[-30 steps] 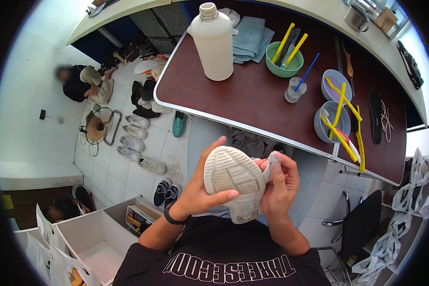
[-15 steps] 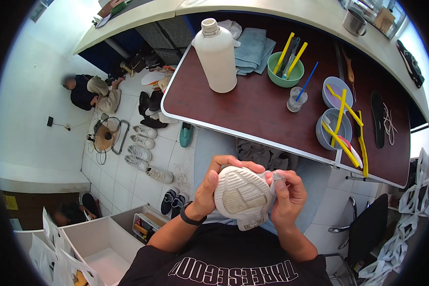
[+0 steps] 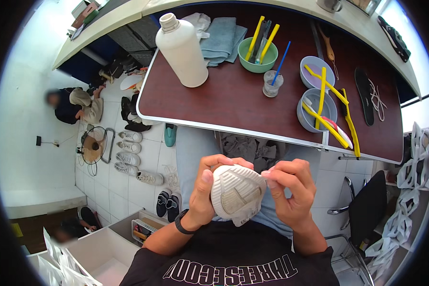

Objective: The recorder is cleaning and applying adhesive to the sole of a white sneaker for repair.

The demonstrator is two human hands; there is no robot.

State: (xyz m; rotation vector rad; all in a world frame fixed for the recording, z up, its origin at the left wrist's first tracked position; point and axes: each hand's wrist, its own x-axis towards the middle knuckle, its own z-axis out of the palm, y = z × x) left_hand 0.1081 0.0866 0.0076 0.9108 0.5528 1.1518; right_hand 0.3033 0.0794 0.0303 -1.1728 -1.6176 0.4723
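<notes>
My left hand (image 3: 202,193) wraps round a white shoe (image 3: 238,190), its ribbed sole turned up toward me and a greyish patch set in the middle. On the shoe's right edge my right hand (image 3: 294,188) has its thumb and index finger pinched together; something small and whitish shows at their tips, too little to name. The shoe's upper is mostly hidden below the sole. I hold it over my lap, in front of the table's near edge.
A dark red table (image 3: 233,109) carries a white bottle (image 3: 182,52), blue cloths (image 3: 221,40), a green bowl (image 3: 258,57), a small cup (image 3: 272,85), and two basins with yellow-handled brushes (image 3: 324,97). Several shoes (image 3: 128,148) line the left floor near a seated person (image 3: 76,105). A black chair (image 3: 369,205) stands right.
My view has shifted, so the table sits further left. My right hand has moved up along the shoe's edge, and the whitish piece at its fingers shows less.
</notes>
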